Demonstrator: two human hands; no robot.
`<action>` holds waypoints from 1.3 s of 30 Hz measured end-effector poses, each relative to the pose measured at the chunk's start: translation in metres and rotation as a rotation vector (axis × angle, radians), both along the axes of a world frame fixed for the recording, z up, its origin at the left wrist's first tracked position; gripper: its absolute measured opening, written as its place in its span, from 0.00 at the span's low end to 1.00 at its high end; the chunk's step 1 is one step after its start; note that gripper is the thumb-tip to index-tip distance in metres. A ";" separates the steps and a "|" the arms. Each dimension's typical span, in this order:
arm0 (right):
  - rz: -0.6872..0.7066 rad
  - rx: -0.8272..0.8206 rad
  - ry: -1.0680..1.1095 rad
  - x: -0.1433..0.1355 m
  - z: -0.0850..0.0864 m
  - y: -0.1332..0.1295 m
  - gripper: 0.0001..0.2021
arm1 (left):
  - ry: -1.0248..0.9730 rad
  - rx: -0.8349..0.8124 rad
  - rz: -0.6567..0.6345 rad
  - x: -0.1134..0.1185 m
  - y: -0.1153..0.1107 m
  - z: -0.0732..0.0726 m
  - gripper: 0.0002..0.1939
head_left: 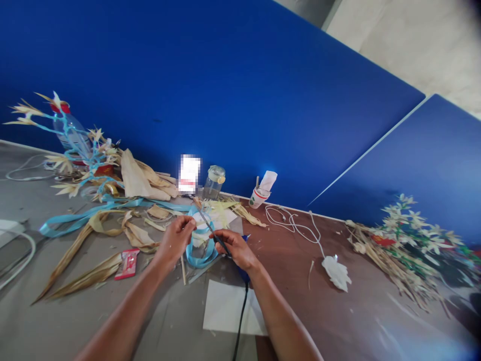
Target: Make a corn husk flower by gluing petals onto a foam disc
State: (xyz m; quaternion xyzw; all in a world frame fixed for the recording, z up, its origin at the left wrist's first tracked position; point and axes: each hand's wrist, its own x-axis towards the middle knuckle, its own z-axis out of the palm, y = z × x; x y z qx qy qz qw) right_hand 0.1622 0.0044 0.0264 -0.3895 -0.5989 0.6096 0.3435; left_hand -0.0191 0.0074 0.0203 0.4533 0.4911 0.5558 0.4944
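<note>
White red-banded cup (257, 199) holds white paper (268, 180) and a stick (257, 182).
Right hand (236, 247) grips a slim metal tool (204, 218), tip slanting away leftward; left hand (178, 234) pinches closed, contents hidden.

Blue partition (210, 90) is standing behind the table (289, 311); containers are lining its foot.
Clear red-capped bottle (77, 131) is leaning slightly at far left; bright panel (190, 173), surface pixelated, is standing left of a lidded clear jar (214, 184). Farther right, a white cup (258, 198) with red rim band is tilting, a white paper (268, 181) rising from it. Looped white cable (318, 239) is trailing toward a pale crumpled piece (336, 274), identity unclear. Red packet (127, 264) is lying flat, left of centre.
</note>
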 end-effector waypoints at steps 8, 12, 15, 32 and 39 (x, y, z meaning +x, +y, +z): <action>0.048 0.058 -0.061 -0.003 -0.009 0.001 0.16 | -0.152 -0.020 0.094 -0.001 0.003 0.001 0.13; 0.074 0.101 -0.079 -0.004 -0.016 0.002 0.14 | -0.064 0.034 0.206 -0.003 0.008 -0.005 0.14; 0.075 0.105 -0.105 -0.005 -0.018 0.002 0.13 | 0.087 0.109 0.266 -0.006 0.011 -0.009 0.13; 0.041 0.129 -0.177 -0.002 -0.007 -0.001 0.14 | 0.281 0.196 0.280 -0.010 0.010 -0.009 0.11; 0.056 0.229 -0.316 0.000 -0.012 -0.001 0.16 | 0.244 0.176 0.250 -0.011 0.012 -0.010 0.11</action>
